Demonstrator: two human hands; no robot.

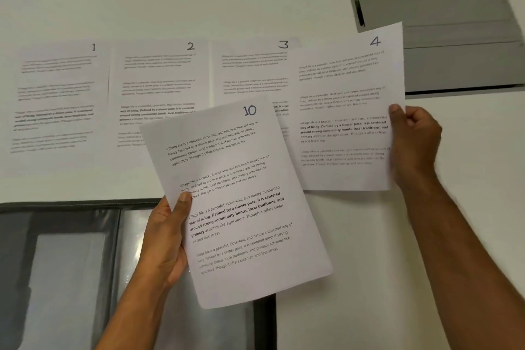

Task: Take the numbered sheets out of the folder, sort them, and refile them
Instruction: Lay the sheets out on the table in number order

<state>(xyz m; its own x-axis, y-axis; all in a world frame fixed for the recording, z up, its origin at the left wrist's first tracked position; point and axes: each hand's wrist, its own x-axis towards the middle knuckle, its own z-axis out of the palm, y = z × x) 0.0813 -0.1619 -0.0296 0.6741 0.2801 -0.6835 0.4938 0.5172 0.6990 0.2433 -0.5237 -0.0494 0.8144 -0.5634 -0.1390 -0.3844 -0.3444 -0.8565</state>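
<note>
The right hand (pixel 413 136) pinches sheet 4 (pixel 348 111) by its right edge, thumb on top, and holds it just beside sheet 3 (pixel 252 71), its left edge overlapping that page a little; whether its lower edge touches the table I cannot tell. The left hand (pixel 167 239) grips sheet 10 (pixel 241 202) along its left side, thumb pressed on the print, and the page hangs tilted above the open folder (pixel 71 250), covering the lower corners of sheet 2 (pixel 159 85) and sheet 3. Sheet 1 (pixel 56 96), 2 and 3 lie flat in a row, side by side. The risk, as I see it, is in the landing: if sheet 4 comes down where it hangs, it may sit on top of 3 and drag it askew when nudged, spoiling the row. Held by one edge, the thin paper could also flop or curl. Sheet 10 may brush the laid pages as the left hand moves, and it is far out of sequence, so it could end up mislaid if set down carelessly. The surface is a plain white table (pixel 369 264), smooth enough for paper to slide. A grey recessed panel (pixel 443 37) sits in it at the far right, partly behind sheet 4. The folder's clear sleeves shine at the near left edge.
</note>
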